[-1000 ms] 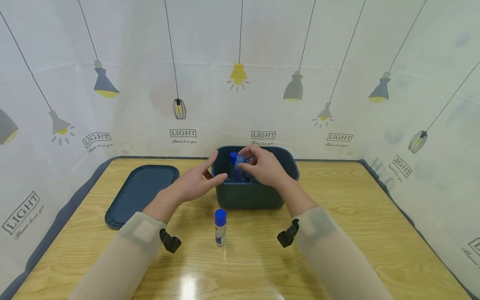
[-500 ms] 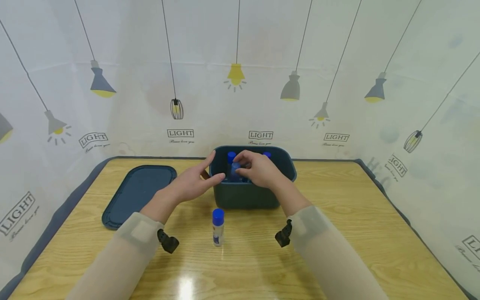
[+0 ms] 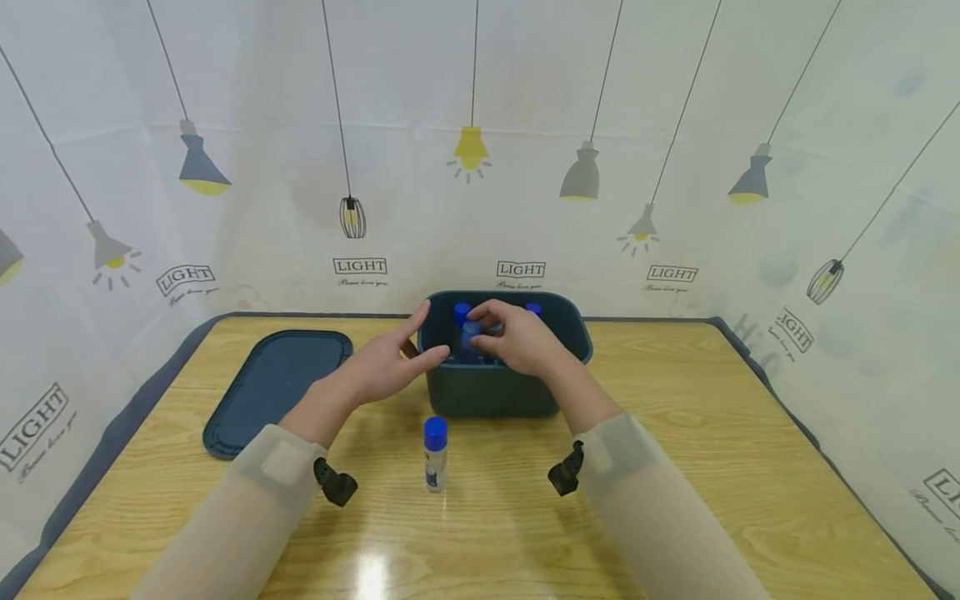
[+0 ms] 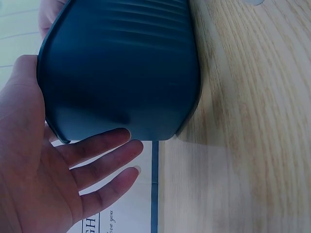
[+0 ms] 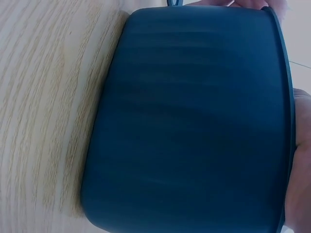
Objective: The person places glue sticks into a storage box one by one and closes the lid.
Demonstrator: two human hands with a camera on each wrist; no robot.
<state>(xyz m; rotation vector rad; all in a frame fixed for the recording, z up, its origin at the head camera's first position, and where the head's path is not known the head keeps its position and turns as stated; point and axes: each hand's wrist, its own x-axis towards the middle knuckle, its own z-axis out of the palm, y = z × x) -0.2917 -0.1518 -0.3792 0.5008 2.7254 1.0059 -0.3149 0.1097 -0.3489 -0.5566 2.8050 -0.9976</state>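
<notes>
Lower than a second ago, the bottle (image 3: pixel 470 342) has sunk further into the bin (image 3: pixel 491 393), and a blue cap (image 3: pixel 532 309) now shows past the right hand (image 3: pixel 521 337), where that hand hid it earlier. The right hand's fingers pinch the bottle near its top, which is a cloudy, muted blue. Its body, in shadow behind the near wall, reads only as a bluish shape, and I cannot tell whether its base touches the bottom. Just behind it, inside the bin, is a second blue cap (image 3: pixel 462 313), more vivid. The left hand (image 3: pixel 386 362) has its fingers extended and spread at the bin's left end, thumb along the rim, clenched on nothing. The bin is dark teal, smooth and round-cornered, with faint ridges across its outer wall. Nearer on the bench (image 3: pixel 675 467), a capped bottle (image 3: pixel 435 454) stands upright: bright blue cap, pale clear body, dark blue mark low on its label. Left of the bin lies a flat dark-blue lid (image 3: pixel 277 392).
</notes>
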